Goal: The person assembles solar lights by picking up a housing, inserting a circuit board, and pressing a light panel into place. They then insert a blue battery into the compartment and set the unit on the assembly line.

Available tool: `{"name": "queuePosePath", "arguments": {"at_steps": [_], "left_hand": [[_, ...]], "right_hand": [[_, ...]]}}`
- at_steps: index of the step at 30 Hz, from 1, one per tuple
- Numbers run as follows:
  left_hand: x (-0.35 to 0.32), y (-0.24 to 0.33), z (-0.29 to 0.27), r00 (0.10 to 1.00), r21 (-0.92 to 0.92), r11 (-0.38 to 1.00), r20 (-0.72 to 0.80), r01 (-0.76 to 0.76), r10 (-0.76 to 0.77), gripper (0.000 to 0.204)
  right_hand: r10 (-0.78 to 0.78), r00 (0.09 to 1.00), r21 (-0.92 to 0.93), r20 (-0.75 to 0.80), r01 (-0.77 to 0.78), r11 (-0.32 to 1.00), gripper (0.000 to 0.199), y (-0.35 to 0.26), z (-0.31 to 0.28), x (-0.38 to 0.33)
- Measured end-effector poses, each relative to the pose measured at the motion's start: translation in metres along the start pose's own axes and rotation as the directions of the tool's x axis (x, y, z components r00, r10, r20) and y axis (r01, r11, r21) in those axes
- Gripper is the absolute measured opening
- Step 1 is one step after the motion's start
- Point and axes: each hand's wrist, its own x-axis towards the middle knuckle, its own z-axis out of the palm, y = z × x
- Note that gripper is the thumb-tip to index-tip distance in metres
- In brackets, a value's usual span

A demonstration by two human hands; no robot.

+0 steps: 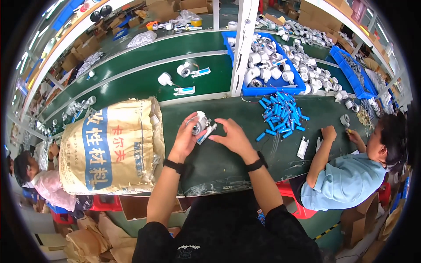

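My left hand (pixel 184 139) is closed round a white round housing (pixel 200 124) with a dark, shiny opening. Beside the housing sits a slim white plastic holder (pixel 211 129) with a strip of blue in it, partly covered by my fingers. My right hand (pixel 234 138) has thumb and forefinger at the edges of that holder, its other fingers bent. To the right of my hands lies a heap of blue cylindrical battery cells (pixel 283 115) with thin leads. A bare white holder (pixel 302 147) lies on the dark green bench (pixel 215 168).
A large paper sack (pixel 112 147) stands on the bench at my left. A blue tray (pixel 272 91) of white housings sits behind a white post (pixel 244 52). Several housings and holders rest on the green belt (pixel 144 79). A co-worker in a light blue shirt (pixel 346 182) works at right.
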Motion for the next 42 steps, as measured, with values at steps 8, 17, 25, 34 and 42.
{"name": "queuePosePath", "arguments": {"at_steps": [8,17,25,34,42], "left_hand": [[-0.009,0.009,-0.011,0.999,-0.063,0.998,-0.046,-0.017,0.015,0.051],[-0.015,0.018,-0.013,1.0,-0.12,0.992,-0.007,0.029,-0.03,0.046],[-0.027,0.019,-0.004,0.998,-0.037,0.998,-0.012,-0.056,0.055,0.05],[-0.045,0.07,0.034,0.825,0.906,0.314,0.063,-0.283,0.562,0.074],[-0.018,0.096,0.021,0.847,0.98,0.13,0.062,-0.152,0.527,0.075]], "right_hand": [[0.014,0.981,0.096,-0.192,0.005,0.995,0.037,-0.017,0.05,0.012],[-0.144,0.966,-0.079,-0.217,0.13,0.988,0.025,-0.039,0.05,0.011],[-0.092,0.942,0.197,-0.321,0.162,0.967,0.024,-0.038,0.055,0.013],[0.273,0.961,0.739,-0.04,-0.156,0.655,0.022,-0.028,0.065,0.02],[0.042,0.95,0.29,-0.309,0.053,0.955,0.022,-0.048,0.048,0.031]]}}
